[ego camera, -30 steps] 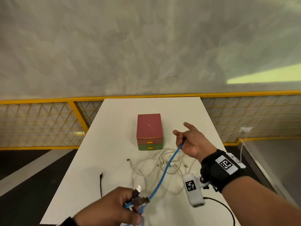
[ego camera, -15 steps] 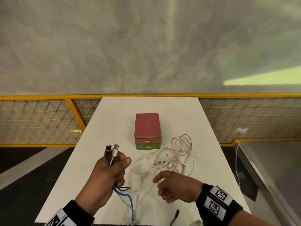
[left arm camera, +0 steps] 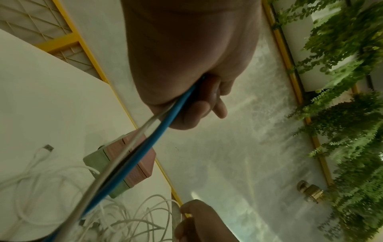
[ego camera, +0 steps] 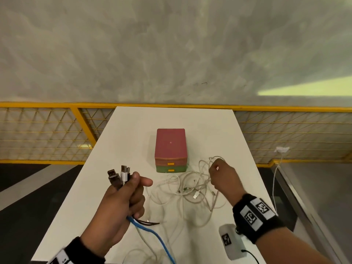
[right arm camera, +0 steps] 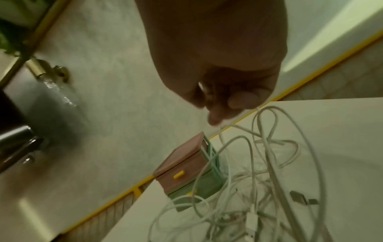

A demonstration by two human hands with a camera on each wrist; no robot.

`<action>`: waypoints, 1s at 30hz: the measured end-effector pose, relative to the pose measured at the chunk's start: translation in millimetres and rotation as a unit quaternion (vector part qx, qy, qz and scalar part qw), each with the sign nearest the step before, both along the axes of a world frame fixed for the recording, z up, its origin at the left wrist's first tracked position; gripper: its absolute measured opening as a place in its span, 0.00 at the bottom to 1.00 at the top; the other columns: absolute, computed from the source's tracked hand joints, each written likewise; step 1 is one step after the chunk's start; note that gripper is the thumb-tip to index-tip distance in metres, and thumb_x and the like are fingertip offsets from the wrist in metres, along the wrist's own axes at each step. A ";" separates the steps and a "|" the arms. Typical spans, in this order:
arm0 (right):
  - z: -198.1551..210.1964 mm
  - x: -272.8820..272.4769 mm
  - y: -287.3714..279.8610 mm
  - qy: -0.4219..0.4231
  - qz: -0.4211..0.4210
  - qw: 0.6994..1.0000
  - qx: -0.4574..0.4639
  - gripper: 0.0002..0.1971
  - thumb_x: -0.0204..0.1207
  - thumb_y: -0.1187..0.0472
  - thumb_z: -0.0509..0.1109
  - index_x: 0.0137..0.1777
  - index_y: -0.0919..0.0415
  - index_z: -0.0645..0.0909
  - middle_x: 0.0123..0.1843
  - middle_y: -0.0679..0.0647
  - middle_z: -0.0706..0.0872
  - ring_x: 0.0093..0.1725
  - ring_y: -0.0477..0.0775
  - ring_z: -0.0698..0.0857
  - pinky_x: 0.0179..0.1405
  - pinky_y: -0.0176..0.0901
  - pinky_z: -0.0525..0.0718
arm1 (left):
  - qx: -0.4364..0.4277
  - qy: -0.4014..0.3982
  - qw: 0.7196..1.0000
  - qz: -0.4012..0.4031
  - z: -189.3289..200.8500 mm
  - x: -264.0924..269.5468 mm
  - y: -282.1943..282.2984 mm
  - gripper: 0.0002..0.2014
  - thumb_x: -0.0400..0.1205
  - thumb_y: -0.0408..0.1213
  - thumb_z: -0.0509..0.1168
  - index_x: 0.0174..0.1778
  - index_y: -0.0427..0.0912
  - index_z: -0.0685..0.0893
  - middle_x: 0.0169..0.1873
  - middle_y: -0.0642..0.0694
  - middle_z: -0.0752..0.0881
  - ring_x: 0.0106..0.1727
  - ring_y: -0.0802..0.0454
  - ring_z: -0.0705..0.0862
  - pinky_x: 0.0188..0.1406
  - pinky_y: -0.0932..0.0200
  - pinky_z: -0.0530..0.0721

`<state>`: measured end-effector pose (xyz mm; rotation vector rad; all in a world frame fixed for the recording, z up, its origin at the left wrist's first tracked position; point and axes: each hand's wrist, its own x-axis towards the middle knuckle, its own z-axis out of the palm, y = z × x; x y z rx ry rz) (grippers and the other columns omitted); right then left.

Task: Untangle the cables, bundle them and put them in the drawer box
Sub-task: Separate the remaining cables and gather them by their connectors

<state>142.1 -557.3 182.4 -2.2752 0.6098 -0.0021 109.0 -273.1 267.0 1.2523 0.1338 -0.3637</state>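
My left hand [ego camera: 131,189] grips a bundle of cable ends: a blue cable [ego camera: 152,233], a white one and dark ones, with USB plugs [ego camera: 119,177] sticking up above the fist. The blue cable [left arm camera: 145,147] runs out below the fist in the left wrist view. A tangle of white cables [ego camera: 190,189] lies on the table in front of the drawer box [ego camera: 170,149], which is pink on top and green below with yellow handles, both drawers shut. My right hand [ego camera: 219,172] pinches loops of the white cables [right arm camera: 267,131] and holds them lifted at the tangle's right side.
The white table [ego camera: 133,130] ends at a yellow mesh railing [ego camera: 47,130] behind and at both sides. A thin white cable [ego camera: 274,180] hangs from a socket at the right, off the table. A white wrist device [ego camera: 230,241] hangs below my right forearm.
My left hand rose with the gathered plugs and now stands upright. My right hand let go of the blue cable, dropped low, then reached forward and picked up white loops.
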 end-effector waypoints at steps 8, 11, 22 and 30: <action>-18.9 -13.6 5.8 0.132 -0.007 0.986 0.099 0.10 0.79 0.58 0.63 0.43 0.64 0.80 0.35 0.58 0.84 0.33 0.61 0.88 0.31 0.49 0.86 | 0.034 -0.014 0.998 -0.054 4.8 5.9 -26.0 0.29 0.76 0.55 0.58 0.32 0.30 0.89 0.17 0.39 0.72 0.20 0.43 0.77 0.24 0.53 0.79; -23.5 -20.9 10.2 0.029 -0.012 0.991 0.127 0.09 0.75 0.63 0.62 0.46 0.60 0.84 0.43 0.60 0.90 0.46 0.62 0.90 0.49 0.53 0.88 | 0.043 0.000 0.994 -0.097 7.0 13.0 -40.9 0.31 0.74 0.58 0.58 0.35 0.29 0.90 0.27 0.31 0.86 0.38 0.32 0.91 0.40 0.45 0.87; 53.8 -66.7 31.4 -0.161 -0.052 0.879 0.447 0.06 0.80 0.67 0.67 0.54 0.68 0.82 0.44 0.62 0.93 0.27 0.47 0.81 0.26 0.36 0.74 | 0.123 0.102 0.962 -0.223 -8.3 13.4 -103.4 0.34 0.87 0.61 0.48 0.48 0.40 0.94 0.50 0.45 0.94 0.59 0.47 0.89 0.58 0.46 0.79; 71.2 -94.8 34.9 -0.212 0.059 0.930 0.294 0.10 0.75 0.78 0.68 0.43 0.64 0.85 0.43 0.54 0.94 0.47 0.50 0.92 0.51 0.44 0.88 | 0.068 0.100 0.970 -0.210 1.9 7.5 -117.8 0.27 0.85 0.60 0.54 0.49 0.41 0.89 0.42 0.43 0.92 0.43 0.46 0.92 0.49 0.49 0.78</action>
